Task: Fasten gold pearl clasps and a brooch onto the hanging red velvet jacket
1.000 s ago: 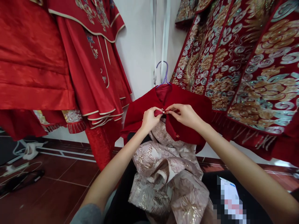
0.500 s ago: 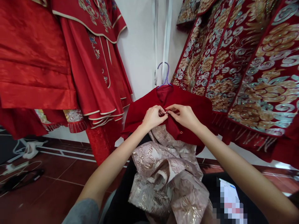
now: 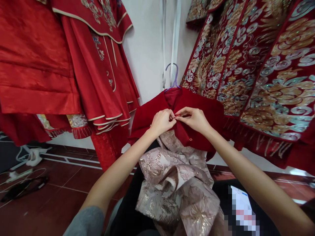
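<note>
A dark red short jacket (image 3: pixel 150 113) hangs on a purple hanger (image 3: pixel 175 75) in front of me. My left hand (image 3: pixel 162 120) is closed in a pinch on the jacket's front edge, just below the neckline. Opposite it, my right hand (image 3: pixel 193 119) pinches the other front edge, its fingertips almost meeting the left ones. Between them shows a small red fastener (image 3: pixel 177 115) with bright spots; its exact form is too small to tell. Under the jacket, a pinkish-beige brocade garment (image 3: pixel 177 183) with metallic flowers spills over my lap.
Red garments (image 3: pixel 98 75) with pale trim hang at the left. Heavily embroidered red clothing (image 3: pixel 258 72) hangs at the right. A phone (image 3: pixel 242 206) lies on my right thigh. White rails (image 3: pixel 73 160), cables and a power strip (image 3: pixel 18 176) are low at the left.
My fingers have shifted slightly at the jacket front, and more of the small red fastener shows beside the right fingertips. Both hands stay in the same place. The view has tilted a little.
</note>
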`<state>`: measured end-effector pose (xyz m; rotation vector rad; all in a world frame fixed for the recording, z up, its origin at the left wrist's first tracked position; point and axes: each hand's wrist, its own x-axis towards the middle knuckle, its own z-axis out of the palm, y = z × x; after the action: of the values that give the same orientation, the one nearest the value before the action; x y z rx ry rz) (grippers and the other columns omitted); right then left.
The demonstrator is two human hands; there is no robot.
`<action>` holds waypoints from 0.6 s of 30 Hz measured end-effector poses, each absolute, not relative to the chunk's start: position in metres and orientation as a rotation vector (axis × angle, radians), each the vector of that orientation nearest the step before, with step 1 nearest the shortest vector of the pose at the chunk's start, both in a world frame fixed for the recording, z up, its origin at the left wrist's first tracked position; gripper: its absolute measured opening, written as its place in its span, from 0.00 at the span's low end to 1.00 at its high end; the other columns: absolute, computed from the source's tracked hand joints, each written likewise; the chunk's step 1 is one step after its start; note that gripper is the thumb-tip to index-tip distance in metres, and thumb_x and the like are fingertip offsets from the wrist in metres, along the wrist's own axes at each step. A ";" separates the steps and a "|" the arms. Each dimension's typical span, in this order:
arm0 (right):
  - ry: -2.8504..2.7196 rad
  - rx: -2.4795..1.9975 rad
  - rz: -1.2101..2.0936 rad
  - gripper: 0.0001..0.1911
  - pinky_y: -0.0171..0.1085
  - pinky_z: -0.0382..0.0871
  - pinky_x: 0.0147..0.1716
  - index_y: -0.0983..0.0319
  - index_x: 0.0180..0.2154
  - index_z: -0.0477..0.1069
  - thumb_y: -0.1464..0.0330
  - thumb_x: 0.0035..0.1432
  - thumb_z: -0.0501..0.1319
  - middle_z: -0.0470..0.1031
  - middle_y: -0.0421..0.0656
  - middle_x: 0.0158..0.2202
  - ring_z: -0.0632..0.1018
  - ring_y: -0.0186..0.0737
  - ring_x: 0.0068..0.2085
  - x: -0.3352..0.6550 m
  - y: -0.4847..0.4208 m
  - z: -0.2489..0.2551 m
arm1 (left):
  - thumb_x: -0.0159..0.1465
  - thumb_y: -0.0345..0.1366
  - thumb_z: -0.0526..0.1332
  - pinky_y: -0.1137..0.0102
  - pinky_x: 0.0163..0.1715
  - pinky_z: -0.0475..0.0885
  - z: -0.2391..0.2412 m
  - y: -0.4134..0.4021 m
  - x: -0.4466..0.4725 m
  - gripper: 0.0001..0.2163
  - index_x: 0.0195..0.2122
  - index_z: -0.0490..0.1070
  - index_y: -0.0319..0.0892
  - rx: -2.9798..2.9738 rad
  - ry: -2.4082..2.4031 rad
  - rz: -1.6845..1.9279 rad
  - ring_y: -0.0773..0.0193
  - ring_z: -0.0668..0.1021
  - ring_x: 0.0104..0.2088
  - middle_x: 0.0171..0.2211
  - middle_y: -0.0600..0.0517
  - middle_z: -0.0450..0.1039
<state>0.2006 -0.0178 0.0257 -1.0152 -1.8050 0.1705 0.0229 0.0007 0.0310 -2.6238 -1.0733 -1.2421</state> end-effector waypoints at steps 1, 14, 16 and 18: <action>-1.793 -1.007 0.176 0.11 0.38 0.75 0.38 0.62 0.35 0.75 0.63 0.49 0.68 0.80 0.43 0.35 0.81 0.41 0.36 0.201 -0.018 0.026 | 0.55 0.32 0.60 0.71 0.30 0.69 0.032 0.001 0.023 0.03 0.30 0.73 0.41 -2.623 -1.079 -1.223 0.64 0.77 0.30 0.30 0.52 0.76; -1.814 -0.938 0.321 0.22 0.44 0.73 0.47 0.60 0.50 0.60 0.71 0.53 0.58 0.70 0.50 0.50 0.76 0.42 0.48 0.203 -0.009 -0.003 | 0.58 0.37 0.61 0.70 0.37 0.69 -0.008 -0.001 0.042 0.05 0.35 0.71 0.44 -2.466 -1.143 -1.483 0.61 0.76 0.39 0.37 0.51 0.75; -1.766 -0.954 0.292 0.27 0.45 0.73 0.47 0.60 0.53 0.56 0.66 0.53 0.61 0.66 0.52 0.53 0.75 0.44 0.49 0.204 -0.017 -0.021 | 0.62 0.37 0.59 0.68 0.42 0.69 -0.030 0.007 0.038 0.05 0.38 0.69 0.43 -2.288 -1.142 -1.678 0.60 0.74 0.43 0.39 0.49 0.73; -1.702 -1.046 0.226 0.32 0.46 0.73 0.45 0.60 0.54 0.55 0.63 0.50 0.65 0.68 0.52 0.50 0.76 0.45 0.45 0.203 -0.027 -0.039 | 0.64 0.36 0.55 0.65 0.46 0.67 -0.053 0.015 0.031 0.06 0.39 0.68 0.42 -2.109 -1.166 -1.791 0.58 0.73 0.45 0.40 0.47 0.72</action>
<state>0.2032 -0.0272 -0.0393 -1.0458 -1.7016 0.2258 0.0310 0.0154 -0.0526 -2.1091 -1.1659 -1.7908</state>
